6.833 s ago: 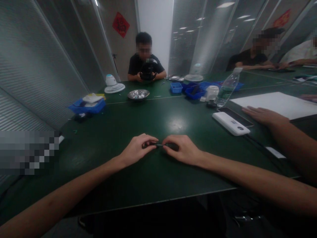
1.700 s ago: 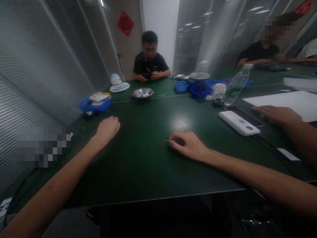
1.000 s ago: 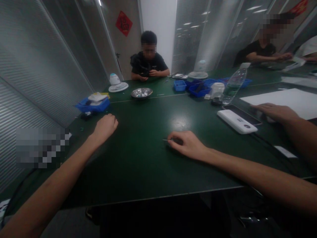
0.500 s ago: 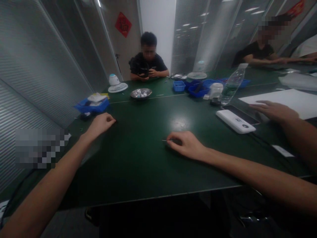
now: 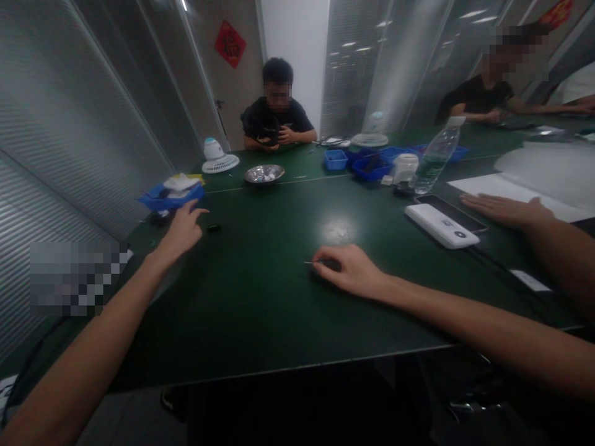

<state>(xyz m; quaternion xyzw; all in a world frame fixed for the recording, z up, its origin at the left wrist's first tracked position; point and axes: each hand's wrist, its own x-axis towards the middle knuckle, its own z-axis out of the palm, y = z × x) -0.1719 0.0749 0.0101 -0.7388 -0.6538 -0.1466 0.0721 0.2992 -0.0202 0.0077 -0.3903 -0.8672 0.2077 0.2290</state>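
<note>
My left hand [image 5: 183, 230] is over the left part of the green table [image 5: 260, 291], fingers apart and holding nothing. Just right of its fingertips lies a small dark object [image 5: 214, 228], too small to name. My right hand [image 5: 346, 267] rests on the table near the middle. Its thumb and forefinger pinch a thin metal pin-like piece [image 5: 307, 262], whose tip sticks out to the left. The rest of that piece is hidden by the fingers.
Beyond my left hand stands a blue tray [image 5: 171, 198] with white items. A metal bowl [image 5: 264, 174], blue bins [image 5: 335, 159], a plastic bottle [image 5: 437, 158] and a white power bank [image 5: 440, 226] are farther off. Another person's hand [image 5: 509, 209] lies on white paper at right.
My left hand has let go of the small dark object and drawn slightly left, its fingers spreading. My right hand stays put. The other person's hand at right has shifted slightly on the paper.
</note>
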